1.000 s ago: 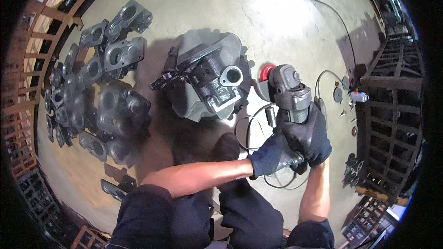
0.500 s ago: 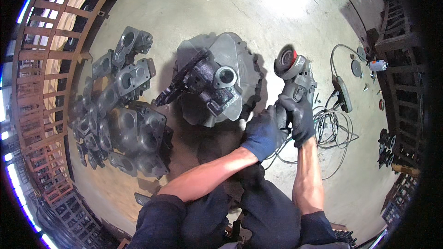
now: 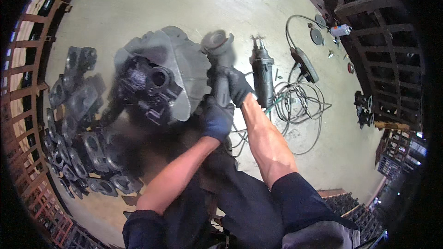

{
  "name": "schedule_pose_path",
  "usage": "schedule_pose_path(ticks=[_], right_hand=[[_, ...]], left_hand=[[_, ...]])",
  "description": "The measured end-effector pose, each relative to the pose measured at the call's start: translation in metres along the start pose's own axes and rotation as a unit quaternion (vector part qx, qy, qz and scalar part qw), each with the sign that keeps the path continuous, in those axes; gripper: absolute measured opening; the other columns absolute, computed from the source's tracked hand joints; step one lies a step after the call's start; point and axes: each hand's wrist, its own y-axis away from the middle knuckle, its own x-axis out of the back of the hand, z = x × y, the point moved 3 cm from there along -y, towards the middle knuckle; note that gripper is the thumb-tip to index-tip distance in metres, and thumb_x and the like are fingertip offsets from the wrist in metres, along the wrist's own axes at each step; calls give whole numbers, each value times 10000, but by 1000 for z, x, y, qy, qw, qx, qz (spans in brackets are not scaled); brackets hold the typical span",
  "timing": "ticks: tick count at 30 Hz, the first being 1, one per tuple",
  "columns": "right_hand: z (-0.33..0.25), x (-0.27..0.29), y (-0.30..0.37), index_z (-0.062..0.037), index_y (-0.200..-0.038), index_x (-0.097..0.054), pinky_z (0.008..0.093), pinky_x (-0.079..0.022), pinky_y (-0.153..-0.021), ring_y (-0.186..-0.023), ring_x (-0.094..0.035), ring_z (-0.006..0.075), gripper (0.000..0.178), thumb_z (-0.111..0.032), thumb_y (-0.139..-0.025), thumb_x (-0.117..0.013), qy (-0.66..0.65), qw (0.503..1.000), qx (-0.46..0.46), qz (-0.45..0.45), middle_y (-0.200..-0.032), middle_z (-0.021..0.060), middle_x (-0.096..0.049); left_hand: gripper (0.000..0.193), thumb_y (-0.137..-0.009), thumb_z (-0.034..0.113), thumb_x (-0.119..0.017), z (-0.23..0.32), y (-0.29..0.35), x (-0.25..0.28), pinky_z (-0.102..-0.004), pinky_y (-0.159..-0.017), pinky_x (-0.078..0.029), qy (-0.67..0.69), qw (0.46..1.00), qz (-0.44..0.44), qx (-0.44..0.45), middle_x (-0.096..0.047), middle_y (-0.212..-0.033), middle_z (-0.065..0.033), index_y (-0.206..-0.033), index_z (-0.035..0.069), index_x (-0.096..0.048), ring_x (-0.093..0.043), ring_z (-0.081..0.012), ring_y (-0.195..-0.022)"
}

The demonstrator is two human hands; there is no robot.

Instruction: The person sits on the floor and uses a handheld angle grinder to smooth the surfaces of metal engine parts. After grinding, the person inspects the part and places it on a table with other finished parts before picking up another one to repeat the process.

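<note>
- Grasping the grinder (image 3: 223, 91) at its lower end, the left hand (image 3: 218, 119) is closed, just right of the casting (image 3: 191, 64).
- Wrapped around the body higher up, the right hand (image 3: 238, 86) is closed too.
- Blurred, the grinder's head sits beside the casting's right edge; whether they touch, I cannot tell.
- Farther right of the casting: a tool (image 3: 263, 76) and coiled cable (image 3: 295, 119).

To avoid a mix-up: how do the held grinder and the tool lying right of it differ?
The left hand and right hand hold the grinder; the other tool lies unheld on the floor. The grinder ends in a broad round head, the other tool in a slim tip. Both have dark, elongated bodies.
</note>
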Motion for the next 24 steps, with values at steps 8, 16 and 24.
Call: schedule_pose_path(ticks=[8,16,24], right_hand=[[-19,25,71,-48,-1049,-690,439,-534,-805,-900,-678,389,341,-354,-900,-666,490,831,102,244,-1005,209,-703],[-11,56,42,-84,-989,-692,456,-557,-766,-854,-704,370,157,-141,-874,-601,732,671,96,72,-878,206,-711],[-28,96,90,17,-1088,-658,378,-546,-722,-811,-705,246,343,-175,-819,-750,449,881,-8,149,-849,157,-712]], left_hand=[[639,-864,446,-710,-32,-15,-6,-532,-740,-528,-126,987,-95,-8,-674,-941,-299,-1220,-36,-490,-663,-482,-866],[545,-929,346,-564,-72,-14,-21,-522,-841,-526,-162,966,-197,-36,-674,-1028,-305,-1288,-62,-522,-661,-486,-945],[275,-893,198,-670,83,35,250,-422,-636,-539,-74,950,-90,-290,-693,-830,-162,-1149,98,-657,-689,-314,-703]])
